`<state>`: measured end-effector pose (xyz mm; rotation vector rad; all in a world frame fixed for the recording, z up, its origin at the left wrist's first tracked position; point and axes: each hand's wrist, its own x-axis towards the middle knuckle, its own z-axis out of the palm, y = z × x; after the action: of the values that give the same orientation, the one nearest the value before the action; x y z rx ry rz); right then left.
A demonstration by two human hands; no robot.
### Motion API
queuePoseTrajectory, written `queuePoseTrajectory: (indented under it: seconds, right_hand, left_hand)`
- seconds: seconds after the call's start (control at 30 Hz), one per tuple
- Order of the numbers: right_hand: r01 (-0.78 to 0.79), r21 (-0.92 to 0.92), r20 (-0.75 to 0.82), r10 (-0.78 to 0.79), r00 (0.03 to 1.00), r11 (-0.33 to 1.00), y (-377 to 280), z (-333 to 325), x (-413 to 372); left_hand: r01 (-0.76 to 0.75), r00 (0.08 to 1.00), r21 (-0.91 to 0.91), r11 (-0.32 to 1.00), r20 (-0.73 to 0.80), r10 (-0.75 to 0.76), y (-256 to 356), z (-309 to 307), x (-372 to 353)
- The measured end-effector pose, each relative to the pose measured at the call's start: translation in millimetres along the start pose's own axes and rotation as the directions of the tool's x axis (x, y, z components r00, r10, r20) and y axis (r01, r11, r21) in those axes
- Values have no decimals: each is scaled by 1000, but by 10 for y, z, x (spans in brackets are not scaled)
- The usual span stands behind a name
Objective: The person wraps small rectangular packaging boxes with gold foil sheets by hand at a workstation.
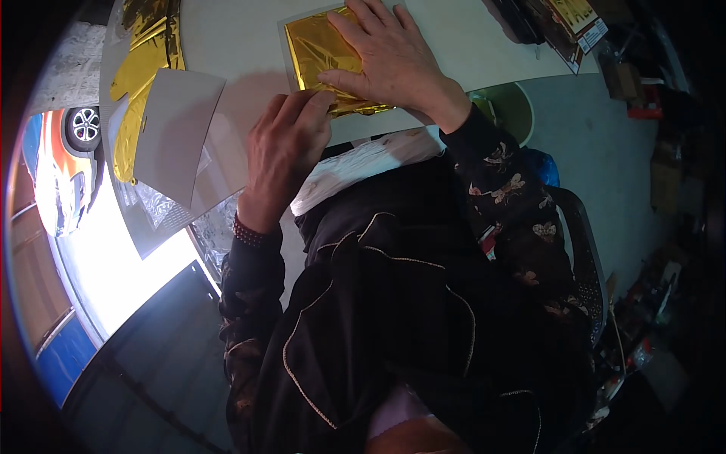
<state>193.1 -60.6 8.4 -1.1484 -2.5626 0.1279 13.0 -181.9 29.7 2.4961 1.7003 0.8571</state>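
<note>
A shiny gold foil sheet [316, 57] lies on the white table [234, 38], with a pale or clear margin showing along its left and top edges. My right hand [393, 64] rests flat across its right part, fingers spread and thumb pointing left. At the near edge, my left hand [289, 144] has its fingers curled, thumb and forefinger pinching the foil's border. Part of the foil is hidden under both hands. White crumpled material [363, 166] covers my lap just below the table edge.
To the left lie a grey card [178, 125], more gold foil [144, 72] and clear plastic [155, 204]. A green bin [514, 113] stands right of my right wrist. Dark packages [556, 30] lie at the table's upper right. A chair [586, 272] is at my right side.
</note>
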Motion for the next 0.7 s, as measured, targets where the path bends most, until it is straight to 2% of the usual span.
queuePoseTrajectory:
  seconds: [0.17, 0.27, 0.7]
  right_hand:
    - [5, -10, 2, -5, 1000, 1000, 0, -9, 2]
    - [-2, 44, 60, 0, 998, 999, -39, -158, -4]
    - [-17, 8, 64, 17, 998, 1000, -36, -125, 12]
  left_hand:
    - [39, 999, 24, 999, -23, -39, 45, 27, -1]
    - [32, 999, 37, 999, -25, -31, 57, 27, 19]
    - [108, 994, -28, 994, -25, -109, 100, 82, 44]
